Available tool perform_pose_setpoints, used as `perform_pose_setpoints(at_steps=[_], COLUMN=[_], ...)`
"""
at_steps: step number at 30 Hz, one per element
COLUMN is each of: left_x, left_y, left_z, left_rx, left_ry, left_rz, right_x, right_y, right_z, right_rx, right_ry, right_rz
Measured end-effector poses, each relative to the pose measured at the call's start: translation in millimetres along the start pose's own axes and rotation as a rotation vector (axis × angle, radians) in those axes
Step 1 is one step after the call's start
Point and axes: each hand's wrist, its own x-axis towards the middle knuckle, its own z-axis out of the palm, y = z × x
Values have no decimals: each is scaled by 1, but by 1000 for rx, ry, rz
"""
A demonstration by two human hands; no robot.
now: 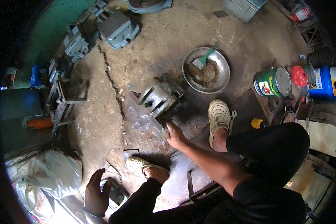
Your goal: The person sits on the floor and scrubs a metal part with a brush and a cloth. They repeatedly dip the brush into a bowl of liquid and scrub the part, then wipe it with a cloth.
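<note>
A grey cast-metal machine part (161, 96) with slots and lugs, much like a vise body, lies on the stained concrete floor in front of me. My right hand (174, 135) is closed at its near end, where a dark edge shows by the fingers. Whether that edge belongs to the casting or to a separate piece is hidden. Low on the left, my left hand (96, 194) hangs in the air, thumb and fingers apart, holding nothing. Just beside it sits a small grey metal object (117, 194), partly covered by my hand and leg.
A metal basin (224, 76) holds a green-handled brush (205, 58) and dirty residue. To the right stand a green can (282, 82) and a blue bucket (326, 80). A wrench (232, 121) lies beside my right shoe. Grey castings (119, 30) stand back left; white sacks (59, 173) lie left.
</note>
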Motion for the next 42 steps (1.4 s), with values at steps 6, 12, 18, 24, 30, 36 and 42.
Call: perform_pose_setpoints(at_steps=[6,12,18,24,30,36,42], left_x=[19,19,11,-1,-13,-33,-48], left_y=[15,28,22,2,-10,-13,-19], left_z=[-1,-1,-1,2,-2,-11,-9], left_rx=[-14,-15,-29,-39,-16,-22,-119], left_ry=[20,-51,-27,-11,21,129,114], left_rz=[44,98,83,38,24,23,47], right_x=[31,43,42,56,66,54,34], right_y=[42,39,36,51,39,19,41], right_z=[-86,-51,-2,-37,-41,-55,-39], right_rx=[100,-115,-625,-781,-771,-577,-519], right_ry=[-283,262,-31,-440,-485,-471,-35], right_rz=[74,47,139,4,60,556,210])
